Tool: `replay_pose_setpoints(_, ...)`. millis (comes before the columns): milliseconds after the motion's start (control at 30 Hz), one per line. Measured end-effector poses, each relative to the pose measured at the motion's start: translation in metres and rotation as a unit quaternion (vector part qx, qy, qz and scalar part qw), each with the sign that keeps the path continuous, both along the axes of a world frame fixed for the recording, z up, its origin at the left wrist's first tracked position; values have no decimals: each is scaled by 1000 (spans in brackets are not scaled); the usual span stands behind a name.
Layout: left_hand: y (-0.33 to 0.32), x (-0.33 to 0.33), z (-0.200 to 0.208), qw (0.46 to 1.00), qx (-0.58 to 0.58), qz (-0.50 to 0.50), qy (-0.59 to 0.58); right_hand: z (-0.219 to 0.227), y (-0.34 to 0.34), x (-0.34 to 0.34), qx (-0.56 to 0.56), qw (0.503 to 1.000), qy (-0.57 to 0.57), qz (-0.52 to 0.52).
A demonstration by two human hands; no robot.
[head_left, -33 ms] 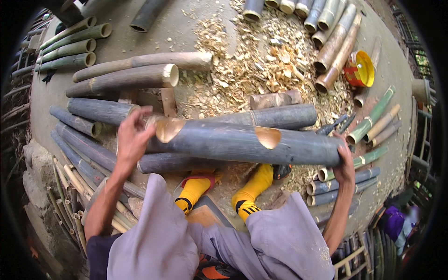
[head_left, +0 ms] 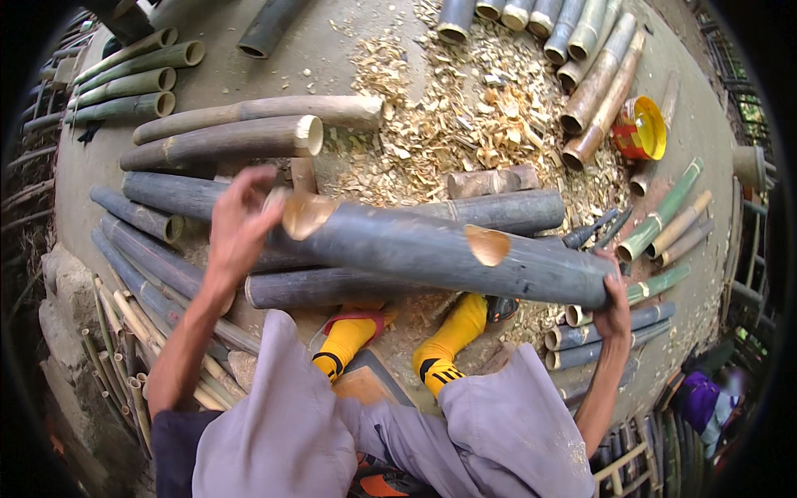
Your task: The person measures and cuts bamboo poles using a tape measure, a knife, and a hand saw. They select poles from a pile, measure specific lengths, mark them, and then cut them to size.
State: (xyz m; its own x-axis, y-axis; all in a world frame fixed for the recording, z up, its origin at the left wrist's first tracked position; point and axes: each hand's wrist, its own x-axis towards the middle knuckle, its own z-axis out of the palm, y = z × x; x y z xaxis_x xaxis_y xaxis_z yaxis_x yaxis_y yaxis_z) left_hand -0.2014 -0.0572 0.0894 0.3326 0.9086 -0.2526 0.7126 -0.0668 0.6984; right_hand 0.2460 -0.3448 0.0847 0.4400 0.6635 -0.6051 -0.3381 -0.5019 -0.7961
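A thick dark bamboo tube (head_left: 398,245) is held up crosswise in front of me, its left end higher than its right. Two scooped notches with pale tan inner faces show on its upper side, one near the left end and one right of the middle. My right hand (head_left: 613,303) grips the right end, fingers wrapped round it. At the other end, my left hand (head_left: 242,220) is blurred, its curled fingers and thumb against the tube's end. Below the held piece lie another dark bamboo tube (head_left: 332,286) and a longer dark bamboo pole (head_left: 506,212).
Pale wood chips (head_left: 465,116) cover the ground ahead. Cut bamboo lengths (head_left: 224,137) lie on the left, and more brown bamboo tubes (head_left: 602,91) at the far right. A red and yellow tin (head_left: 639,129) lies tipped there. My feet in yellow socks (head_left: 448,340) are below the tube.
The tube's left end has risen along with my left hand, while its right end has dropped slightly, so it slants more. My right hand keeps its grip.
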Motion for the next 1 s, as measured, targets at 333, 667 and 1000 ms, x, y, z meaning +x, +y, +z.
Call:
replay_pose_setpoints(333, 81, 111, -1, 973, 167, -50, -148, -15, 32, -61, 104, 960, 98, -243)
replay_pose_setpoints(667, -132, 68, -79, 962, 56, -266, -34, -50, 195, -96, 142, 955, 185, -181)
replay_pose_setpoints(1000, -168, 62, -123, 880, 173, -384, 222, -50, 83, -134, 69, 942, -310, 108)
